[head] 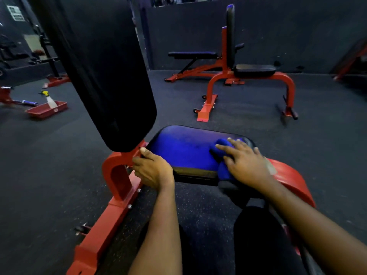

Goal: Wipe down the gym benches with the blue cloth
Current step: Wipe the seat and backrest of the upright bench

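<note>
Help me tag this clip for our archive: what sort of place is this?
Most likely a gym: the near bench, a red-framed seat bench and a flat bench beyond stand on dark speckled rubber flooring.

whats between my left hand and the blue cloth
Only bare seat pad, seen in the head view. The left hand holds the red frame at the pad's left edge; the blue cloth sits under the right hand at its right.

My feed is dim; blue light sheens the seat pad (182, 153) toward 6 o'clock. Edges bow from wide-angle distortion; the spray bottle (49, 100) at 9 o'clock looks smeared.
</note>
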Demonstrator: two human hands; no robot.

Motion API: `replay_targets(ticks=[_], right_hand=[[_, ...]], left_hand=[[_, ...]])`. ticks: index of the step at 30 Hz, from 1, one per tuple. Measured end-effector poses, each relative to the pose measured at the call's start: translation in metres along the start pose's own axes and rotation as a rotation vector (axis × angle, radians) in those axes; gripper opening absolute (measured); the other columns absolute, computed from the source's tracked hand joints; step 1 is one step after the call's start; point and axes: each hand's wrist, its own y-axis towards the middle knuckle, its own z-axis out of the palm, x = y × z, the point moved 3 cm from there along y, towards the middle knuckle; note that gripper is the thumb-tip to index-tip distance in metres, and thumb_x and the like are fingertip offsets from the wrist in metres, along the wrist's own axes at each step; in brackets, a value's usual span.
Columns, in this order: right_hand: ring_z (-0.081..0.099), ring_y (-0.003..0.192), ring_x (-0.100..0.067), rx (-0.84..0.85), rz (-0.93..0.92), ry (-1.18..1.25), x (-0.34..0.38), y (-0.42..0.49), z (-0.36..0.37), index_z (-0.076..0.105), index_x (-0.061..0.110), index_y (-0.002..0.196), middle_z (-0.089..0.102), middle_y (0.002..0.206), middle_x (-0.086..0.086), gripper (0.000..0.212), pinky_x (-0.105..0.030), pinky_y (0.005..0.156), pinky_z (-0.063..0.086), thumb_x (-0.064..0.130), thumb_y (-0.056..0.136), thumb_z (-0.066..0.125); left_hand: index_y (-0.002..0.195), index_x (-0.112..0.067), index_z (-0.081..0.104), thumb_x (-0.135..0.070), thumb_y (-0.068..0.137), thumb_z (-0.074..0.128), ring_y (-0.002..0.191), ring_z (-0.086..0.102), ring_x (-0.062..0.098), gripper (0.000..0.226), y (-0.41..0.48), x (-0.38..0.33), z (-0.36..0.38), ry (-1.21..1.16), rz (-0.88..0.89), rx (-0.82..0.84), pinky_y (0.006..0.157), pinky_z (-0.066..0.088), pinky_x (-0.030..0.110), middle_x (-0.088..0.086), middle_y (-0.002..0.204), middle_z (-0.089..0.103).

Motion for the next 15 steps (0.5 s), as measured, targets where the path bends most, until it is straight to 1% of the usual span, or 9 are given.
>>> replay_targets(ticks=[2, 4, 5, 7, 8, 10, 12, 13, 15], right_hand=[[0.024, 0.147, -0.024, 0.012, 0.124, 0.063, -0.035, 0.024, -0.001, 0.044, 0.044, 0.142, 0.027, 0.16, 0.001, 0.047, -0.053, 0.117, 0.022, 0.033, 0.096, 0.045], [0.03, 0.143, -0.033, 0.026, 0.219, 0.137, -0.048, 0.054, -0.002, 0.046, 0.037, 0.143, 0.029, 0.159, -0.012, 0.047, -0.047, 0.117, 0.026, 0.027, 0.097, 0.044], [0.031, 0.142, -0.036, 0.035, 0.268, 0.138, -0.046, 0.067, -0.002, 0.045, 0.036, 0.143, 0.028, 0.158, -0.013, 0.047, -0.046, 0.117, 0.027, 0.027, 0.097, 0.042], [0.028, 0.142, -0.036, 0.069, 0.295, 0.061, -0.029, 0.082, 0.001, 0.041, 0.038, 0.144, 0.024, 0.159, -0.01, 0.047, -0.051, 0.117, 0.024, 0.033, 0.098, 0.04], [0.023, 0.144, -0.035, 0.087, 0.239, 0.007, -0.012, 0.082, 0.002, 0.037, 0.039, 0.146, 0.019, 0.161, -0.008, 0.047, -0.054, 0.116, 0.02, 0.037, 0.099, 0.038], [0.017, 0.148, -0.032, 0.099, 0.043, -0.058, 0.019, 0.065, 0.006, 0.029, 0.04, 0.15, 0.013, 0.164, -0.003, 0.049, -0.054, 0.118, 0.015, 0.04, 0.102, 0.034], [0.015, 0.149, -0.027, 0.084, -0.113, -0.049, 0.026, 0.039, 0.011, 0.026, 0.042, 0.151, 0.012, 0.164, 0.001, 0.049, -0.051, 0.12, 0.016, 0.041, 0.103, 0.033], [0.015, 0.15, -0.025, 0.089, -0.136, -0.016, 0.018, 0.033, 0.01, 0.026, 0.042, 0.152, 0.014, 0.164, 0.001, 0.049, -0.05, 0.12, 0.016, 0.039, 0.103, 0.033], [0.018, 0.149, -0.025, 0.1, -0.099, 0.03, -0.011, 0.048, 0.013, 0.029, 0.037, 0.152, 0.02, 0.162, -0.005, 0.049, -0.048, 0.12, 0.018, 0.036, 0.102, 0.034]], left_hand=[[0.126, 0.0, 0.045, -0.047, 0.104, 0.025, 0.115, 0.049, 0.043, 0.056, 0.0, -0.001, 0.0, -0.001, 0.01, -0.008, 0.089, 0.041, 0.051, 0.026, 0.128, 0.051], [0.126, 0.001, 0.045, -0.047, 0.104, 0.025, 0.115, 0.049, 0.044, 0.057, 0.001, 0.0, 0.0, -0.006, 0.011, -0.01, 0.089, 0.04, 0.051, 0.027, 0.128, 0.051], [0.126, 0.001, 0.045, -0.047, 0.104, 0.025, 0.115, 0.049, 0.043, 0.057, 0.001, 0.0, 0.0, -0.012, 0.012, -0.012, 0.089, 0.04, 0.05, 0.027, 0.128, 0.052], [0.125, 0.001, 0.046, -0.047, 0.104, 0.025, 0.115, 0.049, 0.043, 0.057, 0.0, 0.002, 0.0, -0.02, 0.017, -0.022, 0.089, 0.039, 0.05, 0.027, 0.127, 0.052], [0.124, 0.001, 0.046, -0.048, 0.103, 0.024, 0.115, 0.049, 0.043, 0.057, 0.0, 0.003, 0.0, -0.023, 0.024, -0.027, 0.089, 0.04, 0.05, 0.027, 0.127, 0.052], [0.123, 0.001, 0.046, -0.048, 0.103, 0.024, 0.114, 0.05, 0.044, 0.057, 0.001, 0.004, 0.003, -0.027, 0.034, -0.033, 0.088, 0.04, 0.049, 0.027, 0.125, 0.052], [0.122, 0.002, 0.046, -0.048, 0.103, 0.024, 0.111, 0.05, 0.045, 0.058, 0.002, 0.006, 0.004, -0.013, 0.047, -0.048, 0.086, 0.04, 0.049, 0.028, 0.125, 0.051], [0.122, 0.002, 0.046, -0.048, 0.103, 0.024, 0.11, 0.051, 0.046, 0.058, 0.003, 0.006, 0.004, -0.002, 0.064, -0.045, 0.085, 0.04, 0.05, 0.028, 0.125, 0.05], [0.123, 0.002, 0.045, -0.048, 0.103, 0.024, 0.109, 0.051, 0.046, 0.058, 0.004, 0.007, 0.005, 0.01, 0.079, -0.045, 0.084, 0.04, 0.049, 0.028, 0.125, 0.048]])
